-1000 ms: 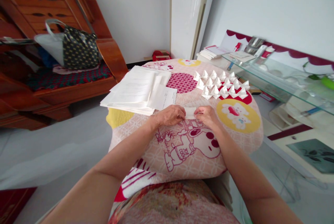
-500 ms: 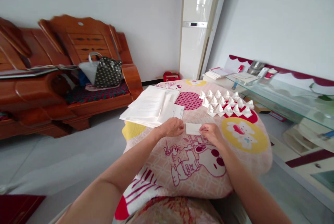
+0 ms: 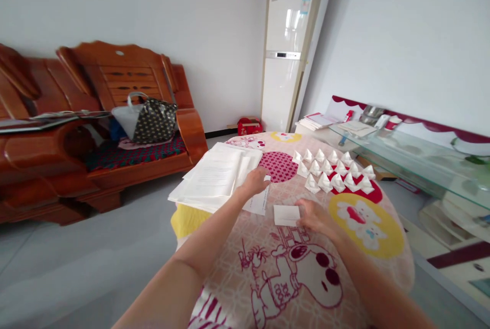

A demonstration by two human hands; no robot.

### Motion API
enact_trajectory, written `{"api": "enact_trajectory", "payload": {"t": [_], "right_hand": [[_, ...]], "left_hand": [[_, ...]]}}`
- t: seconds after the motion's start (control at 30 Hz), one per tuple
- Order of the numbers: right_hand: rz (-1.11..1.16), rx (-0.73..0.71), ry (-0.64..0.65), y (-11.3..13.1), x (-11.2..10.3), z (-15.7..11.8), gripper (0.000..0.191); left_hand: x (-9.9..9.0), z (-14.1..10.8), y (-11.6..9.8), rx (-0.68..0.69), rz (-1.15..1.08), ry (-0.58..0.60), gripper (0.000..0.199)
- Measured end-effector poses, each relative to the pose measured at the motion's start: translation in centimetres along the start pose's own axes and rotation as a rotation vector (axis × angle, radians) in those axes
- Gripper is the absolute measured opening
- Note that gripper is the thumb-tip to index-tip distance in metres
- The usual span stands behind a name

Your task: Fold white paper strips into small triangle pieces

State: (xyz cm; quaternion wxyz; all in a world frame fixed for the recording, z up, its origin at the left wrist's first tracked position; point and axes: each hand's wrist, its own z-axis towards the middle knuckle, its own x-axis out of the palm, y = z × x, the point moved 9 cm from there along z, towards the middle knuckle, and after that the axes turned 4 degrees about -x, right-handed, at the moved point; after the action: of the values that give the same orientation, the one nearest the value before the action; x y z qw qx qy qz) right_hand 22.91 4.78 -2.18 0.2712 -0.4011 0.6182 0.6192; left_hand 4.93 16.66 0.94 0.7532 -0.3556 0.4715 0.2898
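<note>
My right hand [image 3: 313, 215] pinches the right edge of a small folded white paper [image 3: 286, 216], which lies low over the patterned tablecloth. At the right side of the paper pile, my left hand [image 3: 255, 182] has its fingers bent and closed at the corner of a printed sheet of paper [image 3: 257, 204]. A bit of white shows at its fingertips, and the hand covers part of the sheet. Left of that hand is the pile of white papers [image 3: 214, 175]. Several folded white paper shapes with pointed tops [image 3: 325, 182] stand in rows beyond my right hand.
The round table's tablecloth [image 3: 294, 288] carries cartoon prints. Along the right runs a glass-topped cabinet [image 3: 417, 150] with papers and cups on it. A wooden sofa [image 3: 130, 73] with a dotted bag [image 3: 156, 120] stands at the left, and a tall white appliance [image 3: 283, 78] behind.
My left hand has left the side of the folded paper and moved away from me onto the printed sheet. The right hand keeps its pinch. The view has tilted up slightly.
</note>
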Motion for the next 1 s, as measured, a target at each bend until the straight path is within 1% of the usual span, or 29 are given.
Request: {"api": "enact_trajectory", "payload": {"t": [0.07, 0.13, 0.2, 0.27, 0.3, 0.33, 0.4, 0.47, 0.57, 0.63, 0.7, 0.77, 0.9, 1.0], "right_hand": [[-0.047, 0.020, 0.020, -0.2, -0.3, 0.6, 0.032], [0.002, 0.068, 0.067, -0.9, -0.2, 1.1, 0.027], [0.138, 0.138, 0.167, -2.0, 0.6, 1.4, 0.017], [0.303, 0.183, 0.270, -2.7, 1.4, 1.6, 0.010], [0.375, 0.194, 0.302, -2.9, 1.7, 1.7, 0.011], [0.464, 0.188, 0.299, -2.9, 1.7, 2.0, 0.012], [0.640, 0.185, 0.203, -2.8, 1.3, 2.7, 0.016], [0.775, 0.176, 0.091, -2.6, 1.1, 3.3, 0.022], [0.912, 0.154, -0.051, -1.9, 1.1, 3.8, 0.026], [0.976, 0.154, -0.107, -1.7, 1.3, 3.9, 0.028], [1.019, 0.148, -0.133, -1.6, 1.3, 3.9, 0.029], [1.053, 0.132, -0.145, -1.6, 1.2, 3.9, 0.031], [1.092, 0.115, -0.147, -1.7, 1.3, 3.7, 0.034], [1.128, 0.092, -0.138, -1.5, 1.4, 3.7, 0.041]], "left_hand": [[0.8, 0.6, -0.7, -0.006, -0.047, -0.018, 0.030], [1.0, 0.7, -1.2, -0.021, -0.143, -0.080, 0.030], [0.7, 0.4, -1.5, -0.037, -0.259, -0.142, 0.028], [0.2, -0.1, -1.4, -0.069, -0.386, -0.177, 0.030], [0.0, -0.3, -1.3, -0.093, -0.449, -0.175, 0.031], [0.0, -0.5, -1.1, -0.125, -0.518, -0.165, 0.032], [0.1, -0.7, -0.9, -0.200, -0.648, -0.115, 0.033], [0.2, -0.9, -0.6, -0.300, -0.666, -0.099, 0.029], [1.6, -1.5, -0.6, -0.407, -0.657, -0.004, 0.028], [2.7, -2.0, -0.5, -0.465, -0.696, 0.033, 0.032], [3.4, -2.6, -0.2, -0.500, -0.770, 0.004, 0.040], [3.8, -2.9, 0.0, -0.492, -0.866, -0.028, 0.043], [4.7, -3.3, -0.4, -0.453, -1.060, 0.019, 0.042], [4.7, -3.3, -0.5, -0.464, -1.191, -0.012, 0.046]]}}
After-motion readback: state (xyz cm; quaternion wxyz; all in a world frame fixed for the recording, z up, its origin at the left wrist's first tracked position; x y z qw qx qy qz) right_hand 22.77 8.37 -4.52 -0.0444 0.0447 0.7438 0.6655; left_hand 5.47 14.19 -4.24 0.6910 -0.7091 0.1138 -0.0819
